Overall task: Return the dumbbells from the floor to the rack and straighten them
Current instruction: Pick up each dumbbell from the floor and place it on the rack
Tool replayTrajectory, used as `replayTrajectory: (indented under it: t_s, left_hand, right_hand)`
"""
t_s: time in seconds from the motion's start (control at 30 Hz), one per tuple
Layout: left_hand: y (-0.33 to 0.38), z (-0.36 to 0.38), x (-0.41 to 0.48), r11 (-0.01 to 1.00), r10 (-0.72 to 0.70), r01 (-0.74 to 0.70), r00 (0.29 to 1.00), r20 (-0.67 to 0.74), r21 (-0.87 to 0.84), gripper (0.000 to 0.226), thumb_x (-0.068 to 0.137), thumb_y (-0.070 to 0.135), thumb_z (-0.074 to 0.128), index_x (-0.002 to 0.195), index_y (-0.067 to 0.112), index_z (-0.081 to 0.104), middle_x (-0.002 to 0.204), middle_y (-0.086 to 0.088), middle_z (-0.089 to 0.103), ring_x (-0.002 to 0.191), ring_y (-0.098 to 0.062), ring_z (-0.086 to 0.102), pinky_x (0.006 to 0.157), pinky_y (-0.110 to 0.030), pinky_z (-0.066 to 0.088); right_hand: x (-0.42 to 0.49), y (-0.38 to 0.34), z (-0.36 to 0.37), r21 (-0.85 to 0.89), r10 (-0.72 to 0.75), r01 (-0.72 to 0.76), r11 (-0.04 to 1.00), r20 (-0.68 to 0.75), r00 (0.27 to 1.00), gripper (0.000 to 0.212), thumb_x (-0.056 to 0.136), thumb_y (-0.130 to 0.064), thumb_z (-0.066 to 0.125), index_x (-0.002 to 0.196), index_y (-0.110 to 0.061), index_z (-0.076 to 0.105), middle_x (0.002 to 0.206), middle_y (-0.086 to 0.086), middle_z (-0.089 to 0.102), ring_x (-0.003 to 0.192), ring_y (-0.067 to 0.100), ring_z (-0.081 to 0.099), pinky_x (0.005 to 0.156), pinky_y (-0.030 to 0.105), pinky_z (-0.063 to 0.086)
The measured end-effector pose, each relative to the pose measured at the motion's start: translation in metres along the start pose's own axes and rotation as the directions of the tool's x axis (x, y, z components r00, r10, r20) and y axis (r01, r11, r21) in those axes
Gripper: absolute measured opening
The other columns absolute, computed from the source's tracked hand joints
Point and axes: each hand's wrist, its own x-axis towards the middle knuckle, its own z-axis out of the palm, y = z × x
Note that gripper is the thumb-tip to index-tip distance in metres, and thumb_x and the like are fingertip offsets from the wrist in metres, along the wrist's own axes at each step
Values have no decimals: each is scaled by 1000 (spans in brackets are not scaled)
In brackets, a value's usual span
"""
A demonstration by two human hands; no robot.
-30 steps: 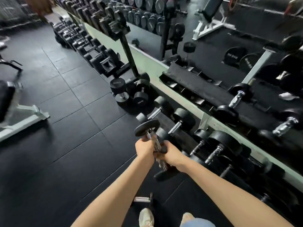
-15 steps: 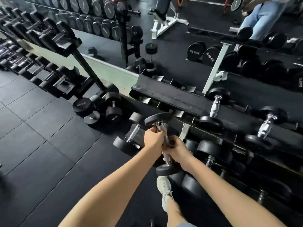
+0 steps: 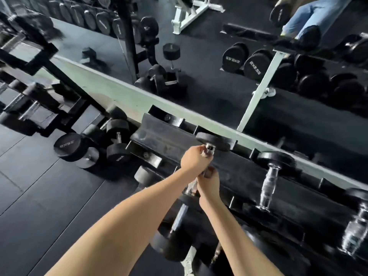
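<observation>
The left hand (image 3: 194,159) and right hand (image 3: 209,185) both curl tight round the handle of a dumbbell (image 3: 216,141), its far head at the back edge of the rack (image 3: 167,140) top shelf; placing looks under way, and next it likely needs lowering squarely into its slot.

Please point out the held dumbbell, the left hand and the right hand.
held dumbbell (image 3: 215,140): head view, on its far black head.
left hand (image 3: 194,159): head view, on the back of the hand.
right hand (image 3: 209,183): head view, on the back of the hand.
</observation>
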Motion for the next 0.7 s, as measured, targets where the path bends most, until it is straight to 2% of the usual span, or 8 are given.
replayTrajectory:
  t_s: [0.07,0.1,0.2,0.33,0.4,0.5,0.6,0.7]
  left_hand:
    - [8,5,24,997,20,-23,999,49,68,20,86,31,59,102,25,68,101,-5,72,98,-27,66,83,-36,54]
    - [10,7,33,995,27,-34,997,73,97,13,86,31,60,96,27,66,97,-4,70,96,-26,66,82,-36,54]
    - [15,14,56,982,50,-73,990,134,175,17,86,31,61,100,24,67,88,1,62,91,-23,64,82,-37,53]
    - [13,23,70,981,57,-86,985,165,176,7,86,32,62,90,30,57,88,1,62,85,-19,59,82,-35,52]
    - [10,24,73,987,53,-78,984,171,144,19,86,32,62,104,29,66,95,-2,68,90,-21,62,81,-33,51]
    - [6,21,73,989,60,-82,983,175,120,36,88,33,60,123,24,63,106,-4,71,99,-23,65,84,-33,51]
    - [3,18,72,993,62,-79,980,191,83,39,88,35,60,125,23,61,110,-5,71,103,-24,65,87,-32,51]
    - [-5,12,68,998,36,-44,985,169,43,53,87,43,61,135,23,52,117,1,68,111,-18,62,91,-28,48]
  right_hand:
    - [22,-5,7,29,17,-16,999,-33,999,10,88,0,52,98,0,51,77,4,58,60,8,51,44,11,39]
    - [31,-8,10,45,27,-24,999,-52,998,14,88,0,51,101,3,52,83,7,60,67,11,53,49,13,41]
    - [53,-10,17,111,68,-56,992,-115,991,26,87,0,50,112,6,55,96,12,62,85,20,54,69,29,44]
    - [65,-11,15,68,72,-61,996,-180,981,15,92,-4,48,104,1,55,93,9,61,82,19,54,62,25,42]
    - [66,-10,14,-37,31,-38,999,-184,983,7,94,-7,49,100,-10,50,85,1,54,78,18,50,67,29,39]
    - [66,-7,16,-149,-12,-12,989,-161,987,9,92,-7,51,100,-5,48,79,0,53,80,22,52,67,29,39]
    - [65,-10,17,-195,21,-47,980,-136,991,22,93,-8,52,112,2,50,97,14,61,91,31,58,72,30,40]
    - [57,-17,12,-316,2,-44,948,-131,991,31,93,-21,53,119,-3,50,108,16,59,104,36,58,78,33,41]
